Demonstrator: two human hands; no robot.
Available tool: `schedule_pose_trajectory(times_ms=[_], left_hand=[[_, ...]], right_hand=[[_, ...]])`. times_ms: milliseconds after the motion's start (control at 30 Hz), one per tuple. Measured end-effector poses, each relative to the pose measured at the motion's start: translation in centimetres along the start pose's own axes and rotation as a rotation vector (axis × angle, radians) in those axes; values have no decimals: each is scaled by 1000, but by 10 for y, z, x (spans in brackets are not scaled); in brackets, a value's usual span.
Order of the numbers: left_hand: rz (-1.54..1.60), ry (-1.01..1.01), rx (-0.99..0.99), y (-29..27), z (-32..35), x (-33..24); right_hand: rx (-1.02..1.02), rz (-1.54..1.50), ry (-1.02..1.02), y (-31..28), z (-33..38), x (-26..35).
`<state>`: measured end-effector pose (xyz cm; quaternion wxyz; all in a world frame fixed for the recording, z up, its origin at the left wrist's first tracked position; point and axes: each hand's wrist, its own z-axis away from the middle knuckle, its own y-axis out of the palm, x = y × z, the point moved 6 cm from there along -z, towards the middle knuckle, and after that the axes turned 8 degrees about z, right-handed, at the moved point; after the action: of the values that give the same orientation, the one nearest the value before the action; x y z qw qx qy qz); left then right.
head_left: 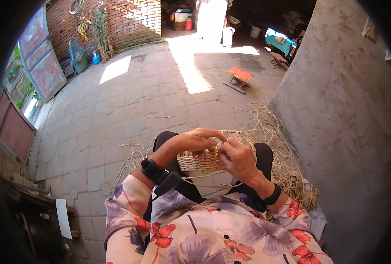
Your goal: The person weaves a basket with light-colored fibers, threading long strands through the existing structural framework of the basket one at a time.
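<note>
Head view: a half-woven straw basket (206, 160) rests on the person's lap. Left hand (198, 141) lies over its rim, fingers closed on a strand. Right hand (236, 157) pinches the weave at the rim beside it. Loose straw (288, 171) is piled just right, against the wall (345, 123). A stool (240, 75) stands well apart on the paved floor (116, 119).

view: single head-worn fisheye, left of a pair | facing: steeply down and forward over the person's lap | range: close on the left hand (195, 141) and right hand (236, 158) at frame centre, paved floor (116, 114) far beyond | distortion: edges bend toward rim, dark corners | overlap: no second view shown
</note>
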<state>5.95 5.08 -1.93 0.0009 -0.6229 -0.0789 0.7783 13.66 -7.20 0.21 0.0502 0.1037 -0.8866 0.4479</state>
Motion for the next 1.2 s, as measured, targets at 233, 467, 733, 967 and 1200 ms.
schedule_pose_trajectory(times_ms=[233,467,733,967,1200], left_hand=[[185,60,71,-6,-8,9],[213,82,53,-1,-19,-4],[213,161,-31,1,-19,-10],[-161,527,-331,27,22,-11],[867,420,-927,-105,104,132]], right_hand=[[5,90,-62,-9,-5,17],[13,94,-79,-2,-5,14],[48,144,-38,-12,-8,8],[-42,-502,109,-31,-27,-1],[-211,-682,601,-39,41,-103]])
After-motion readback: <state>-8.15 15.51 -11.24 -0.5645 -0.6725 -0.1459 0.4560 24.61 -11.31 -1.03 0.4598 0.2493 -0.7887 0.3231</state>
